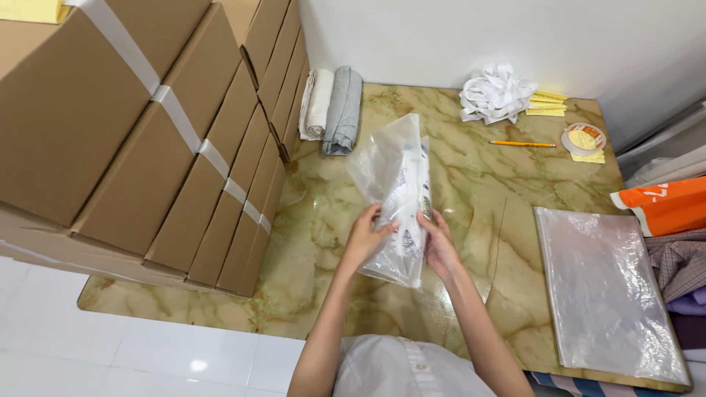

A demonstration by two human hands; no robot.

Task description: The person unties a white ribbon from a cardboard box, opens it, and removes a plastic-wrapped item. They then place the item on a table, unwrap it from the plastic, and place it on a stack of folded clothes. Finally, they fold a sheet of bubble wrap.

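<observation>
I hold a clear plastic bag [393, 192] upright over the green marbled tabletop [471, 191]; a folded white garment with a dark print sits inside it. My left hand [365, 237] grips the bag's left side near its lower half. On the opposite edge, at about the same height, my right hand [440, 245] clasps the bag. The bag's open top flares loosely above my hands.
Stacked taped cardboard boxes [132, 125] fill the left. Rolled white and grey cloths [332, 106] lie at the back. A white ribbon bundle [496, 93], yellow notes, a pencil [523, 144] and a tape roll [584, 138] sit back right. Clear bags [607, 287] and folded clothes [673, 213] lie right.
</observation>
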